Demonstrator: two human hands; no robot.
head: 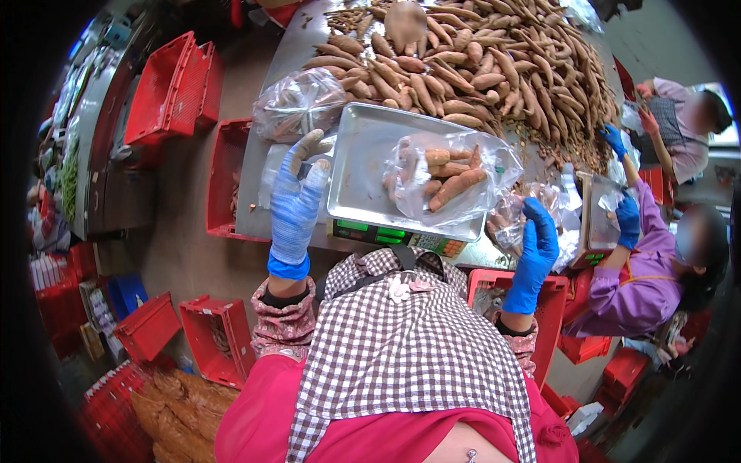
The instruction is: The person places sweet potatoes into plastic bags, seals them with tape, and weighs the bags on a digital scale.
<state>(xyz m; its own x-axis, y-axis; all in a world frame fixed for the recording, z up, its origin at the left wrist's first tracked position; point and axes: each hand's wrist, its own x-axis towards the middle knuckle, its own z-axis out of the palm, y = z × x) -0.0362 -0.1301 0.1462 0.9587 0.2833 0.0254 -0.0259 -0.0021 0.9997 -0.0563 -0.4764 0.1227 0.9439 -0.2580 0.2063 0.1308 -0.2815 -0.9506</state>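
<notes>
An open clear plastic bag with several sweet potatoes lies in the metal tray of a weighing scale with lit green displays. My left hand, in a knitted blue glove over a blue one, hovers just left of the tray with its fingers apart and nothing in them. Beyond it sits a filled clear bag. My right hand, in a blue glove, is off the tray's lower right corner, fingers bent and apart. Another bag of sweet potatoes lies beside it.
A large heap of sweet potatoes covers the far part of the metal table. Red crates stand at the left and right. At the right, a co-worker in purple has blue-gloved hands near a second scale.
</notes>
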